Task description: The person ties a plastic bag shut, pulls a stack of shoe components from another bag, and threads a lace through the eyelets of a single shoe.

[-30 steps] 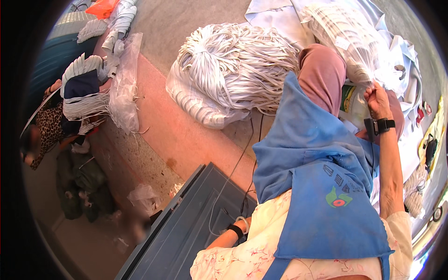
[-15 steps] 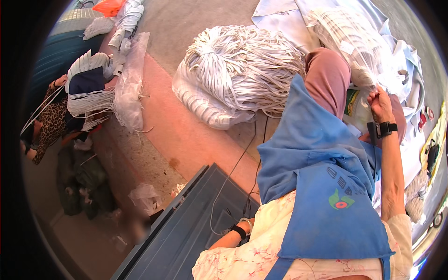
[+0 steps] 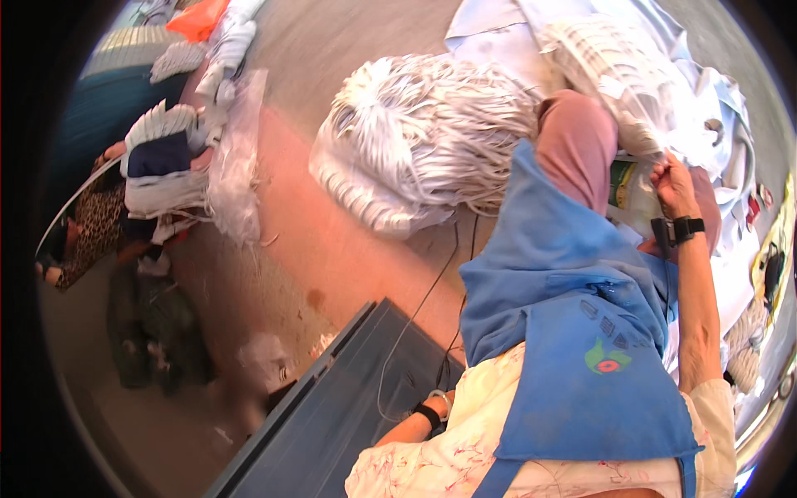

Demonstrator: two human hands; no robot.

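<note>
My right hand [image 3: 674, 184] is closed on the gathered end of a clear plastic bag [image 3: 618, 75] full of pale, rolled strips. The bag lies beyond my right knee, and a black band circles that wrist. My left hand [image 3: 449, 402] is low beside my blue apron [image 3: 573, 274], near the dark grey panel [image 3: 332, 398]. A bracelet and black band show at its wrist, but its fingers are hidden behind my clothing. Ahead of my knees sits a big bundle of white cords [image 3: 440, 124], resting on another clear bag of white strips [image 3: 374, 195].
At the left, a person in a leopard-print sleeve [image 3: 98, 220] handles a white strip beside a bundle of white straps [image 3: 166, 187]. Thin cables [image 3: 415, 307] run over the panel. Pale blue cloth [image 3: 498, 37] lies at the back, and coiled rope [image 3: 745, 336] at the right.
The view has shifted slightly, so the floor things sit a little lower. My right hand keeps its grip on the bag. The other person's white strip now bows in a curve.
</note>
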